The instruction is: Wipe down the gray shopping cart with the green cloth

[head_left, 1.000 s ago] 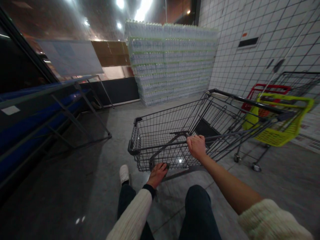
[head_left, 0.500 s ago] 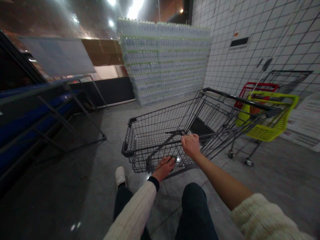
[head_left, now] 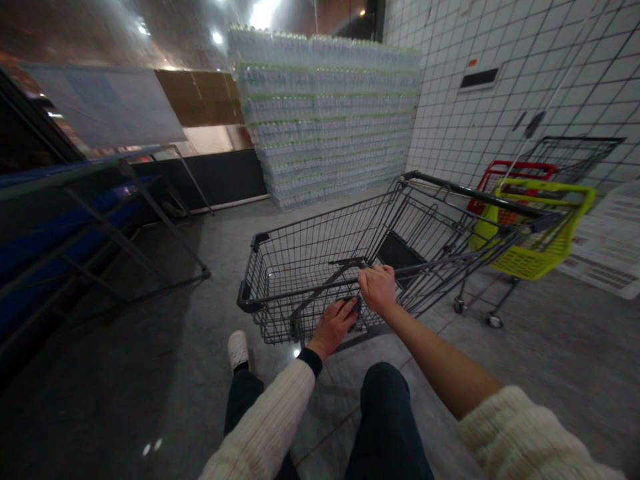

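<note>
A grey wire shopping cart (head_left: 313, 230) stands before me, its basket end to the left and its handle to the right. My right hand (head_left: 379, 288) is closed round the near top rail of the basket. Below it and slightly left, my left hand (head_left: 334, 327) is pressed to the near side of the basket, fingers bent over a small dark pad-like object (head_left: 355, 308). The fingers cover most of that object, so its kind is hidden. A dark curved bar (head_left: 320, 290) of the cart runs above my left hand.
Shrink-wrapped bottles (head_left: 330, 120) are stacked high at the back. Right of the cart, a yellow-green basket (head_left: 533, 230) and a red basket (head_left: 493, 180) sit on another cart. A metal-legged table (head_left: 165, 223) stands at left. My white shoe (head_left: 238, 348) is on the floor beside the cart.
My left hand has slid up and to the right along the cart's side with the dark object, closer to my right hand. The right hand keeps its hold on the rail.
</note>
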{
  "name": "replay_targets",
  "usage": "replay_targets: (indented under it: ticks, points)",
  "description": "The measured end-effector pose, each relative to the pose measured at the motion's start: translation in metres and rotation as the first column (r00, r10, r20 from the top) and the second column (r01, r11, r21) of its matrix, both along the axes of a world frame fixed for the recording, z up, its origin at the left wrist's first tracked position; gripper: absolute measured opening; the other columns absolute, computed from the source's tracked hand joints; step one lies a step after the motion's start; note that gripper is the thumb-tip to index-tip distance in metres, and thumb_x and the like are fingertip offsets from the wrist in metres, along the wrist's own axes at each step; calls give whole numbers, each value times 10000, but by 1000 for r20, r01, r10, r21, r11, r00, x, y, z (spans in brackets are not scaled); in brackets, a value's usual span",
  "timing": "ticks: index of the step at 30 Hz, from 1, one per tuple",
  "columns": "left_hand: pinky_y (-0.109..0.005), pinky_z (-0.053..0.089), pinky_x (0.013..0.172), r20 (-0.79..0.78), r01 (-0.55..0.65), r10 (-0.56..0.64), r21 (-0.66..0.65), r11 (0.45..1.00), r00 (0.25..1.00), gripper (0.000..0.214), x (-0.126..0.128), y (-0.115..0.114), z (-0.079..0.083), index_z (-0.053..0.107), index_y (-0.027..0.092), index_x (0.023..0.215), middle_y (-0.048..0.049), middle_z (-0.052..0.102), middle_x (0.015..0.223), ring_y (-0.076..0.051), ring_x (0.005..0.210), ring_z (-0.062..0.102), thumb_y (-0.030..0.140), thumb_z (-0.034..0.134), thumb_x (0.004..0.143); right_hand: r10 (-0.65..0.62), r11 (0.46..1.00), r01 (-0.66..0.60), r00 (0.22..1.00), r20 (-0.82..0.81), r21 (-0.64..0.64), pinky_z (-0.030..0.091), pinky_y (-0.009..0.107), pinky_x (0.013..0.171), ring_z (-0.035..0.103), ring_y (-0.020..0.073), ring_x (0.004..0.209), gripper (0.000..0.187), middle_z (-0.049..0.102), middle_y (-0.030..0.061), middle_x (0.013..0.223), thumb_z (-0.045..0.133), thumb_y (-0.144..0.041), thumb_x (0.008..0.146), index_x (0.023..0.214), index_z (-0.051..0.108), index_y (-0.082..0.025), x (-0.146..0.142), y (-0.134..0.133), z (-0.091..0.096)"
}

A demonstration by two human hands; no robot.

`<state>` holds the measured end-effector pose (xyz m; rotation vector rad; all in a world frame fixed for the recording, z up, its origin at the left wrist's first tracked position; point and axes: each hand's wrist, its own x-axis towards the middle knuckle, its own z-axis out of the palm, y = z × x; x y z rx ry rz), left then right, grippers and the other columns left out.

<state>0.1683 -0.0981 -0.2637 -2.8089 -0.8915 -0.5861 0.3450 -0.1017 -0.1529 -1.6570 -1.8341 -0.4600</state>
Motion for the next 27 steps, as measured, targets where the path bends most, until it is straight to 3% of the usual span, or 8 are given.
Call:
replay_targets:
  ticks: [3, 7, 13, 16, 20, 27]
  points:
    - [-415, 377, 1070, -92, 26, -28, -17, 1000, 995, 324, 7, 1, 6, 597, 256, 1216, -24, 426, 1488, -215, 1281, 421, 184, 411, 961, -5, 1000, 6, 1000, 13, -16, 230, 354, 820, 528, 173, 781, 369, 684, 31, 727, 354, -237, 971, 684, 583, -199, 0, 0, 0]
    - [-416, 343, 1096, -159, 23, -32, -62, 998, 987, 348, 1, 0, 1, 568, 268, 1251, -4, 369, 1526, -215, 1311, 399, 171, 403, 960, -9, 1000, 10, 999, 33, -27, 229, 355, 821, 527, 177, 787, 358, 678, 35, 718, 363, -223, 962, 678, 580, -197, 0, 0, 1]
    - [-400, 333, 1117, -248, 102, -132, -129, 986, 960, 357, -15, 8, -10, 588, 285, 1222, 25, 396, 1509, -207, 1331, 393, 151, 381, 964, 10, 1000, -10, 1000, 7, -7, 226, 354, 821, 499, 172, 764, 370, 674, 26, 713, 347, -229, 966, 674, 573, -202, 1, 1, -1]
    - [-382, 345, 1112, -301, 129, -180, -184, 975, 937, 310, -35, 11, -26, 640, 269, 1129, 22, 468, 1456, -192, 1313, 426, 135, 430, 944, 27, 1000, -27, 1000, 2, 3, 226, 353, 827, 497, 171, 759, 372, 674, 20, 717, 347, -237, 969, 676, 572, -203, 2, 1, -3]
    - [-372, 329, 1126, -315, 58, -124, -211, 976, 941, 289, -72, 10, -47, 672, 247, 1068, -3, 481, 1444, -184, 1326, 425, 108, 466, 919, 33, 999, -33, 999, 2, 3, 226, 350, 830, 494, 169, 756, 371, 676, 26, 724, 354, -242, 967, 667, 568, -200, 3, 2, -5]
    - [-365, 333, 1116, -353, -2, -58, -166, 986, 934, 291, -142, 11, -53, 664, 251, 1101, -25, 504, 1424, -183, 1318, 438, 109, 498, 910, 28, 1000, -28, 999, 19, 12, 234, 346, 822, 493, 168, 738, 378, 665, 27, 693, 351, -238, 964, 647, 554, -200, 3, 2, -4]
